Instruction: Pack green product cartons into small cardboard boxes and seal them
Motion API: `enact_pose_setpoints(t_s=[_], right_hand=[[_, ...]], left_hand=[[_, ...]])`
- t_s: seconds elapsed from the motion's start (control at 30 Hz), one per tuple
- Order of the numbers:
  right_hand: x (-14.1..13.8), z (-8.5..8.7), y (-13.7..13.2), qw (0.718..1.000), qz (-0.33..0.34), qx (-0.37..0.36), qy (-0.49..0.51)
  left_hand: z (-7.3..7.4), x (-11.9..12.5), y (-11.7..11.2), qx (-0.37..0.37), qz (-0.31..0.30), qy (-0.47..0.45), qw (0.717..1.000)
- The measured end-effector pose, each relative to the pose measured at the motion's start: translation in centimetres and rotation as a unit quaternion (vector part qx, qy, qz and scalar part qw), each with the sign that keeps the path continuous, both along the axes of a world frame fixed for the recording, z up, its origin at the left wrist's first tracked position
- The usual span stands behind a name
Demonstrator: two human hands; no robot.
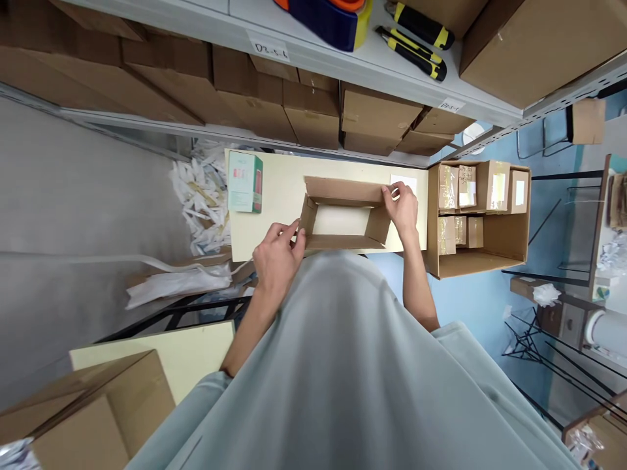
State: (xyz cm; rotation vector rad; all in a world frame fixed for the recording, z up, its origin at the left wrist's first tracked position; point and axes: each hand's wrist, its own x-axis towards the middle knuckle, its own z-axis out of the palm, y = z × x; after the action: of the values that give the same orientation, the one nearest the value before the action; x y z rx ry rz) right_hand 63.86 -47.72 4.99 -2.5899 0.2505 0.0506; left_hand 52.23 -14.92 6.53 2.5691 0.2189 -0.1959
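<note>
An open cardboard box stands squared up on the narrow cream table, and a pale surface shows inside its four walls. The thumb and fingers of my left hand are closed on its left end, near the front corner. At the far right corner, my right hand pinches the edge of the back flap. A white and green product box sits on the table's left end, apart from both hands. Part of a white paper shows behind my right hand.
At the table's right stands a large carton with several taped small boxes. A shelf overhead holds box cutters and a tape dispenser. Cartons line the shelf below. Crumpled paper lies to the left; another carton is lower left.
</note>
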Motion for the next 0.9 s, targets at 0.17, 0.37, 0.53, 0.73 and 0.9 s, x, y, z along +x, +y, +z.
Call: enact_pose_setpoints(t_s=[0.17, 0.37, 0.53, 0.73, 0.9], right_hand=[[-0.3, -0.3, 0.8, 0.998, 0.009, 0.07, 0.0], [-2.1, 0.7, 1.8, 0.989, -0.009, 0.143, 0.033], [-3.1, 1.0, 1.1, 0.983, -0.009, 0.179, 0.049], [-3.7, 0.5, 0.1, 0.98, 0.032, 0.195, 0.034], [-4.8, -0.3, -0.4, 0.979, 0.041, 0.194, 0.054]], left_hand=[[0.1, 0.4, -1.3, -0.043, -0.022, 0.027, 0.998], [-0.2, 0.6, -1.8, -0.075, -0.087, 0.038, 0.993], [-1.2, 1.2, -1.1, -0.091, -0.116, 0.042, 0.988], [-2.9, 2.0, -1.3, -0.132, 0.011, 0.044, 0.99], [-4.6, 2.6, -1.8, -0.117, 0.11, -0.018, 0.987]])
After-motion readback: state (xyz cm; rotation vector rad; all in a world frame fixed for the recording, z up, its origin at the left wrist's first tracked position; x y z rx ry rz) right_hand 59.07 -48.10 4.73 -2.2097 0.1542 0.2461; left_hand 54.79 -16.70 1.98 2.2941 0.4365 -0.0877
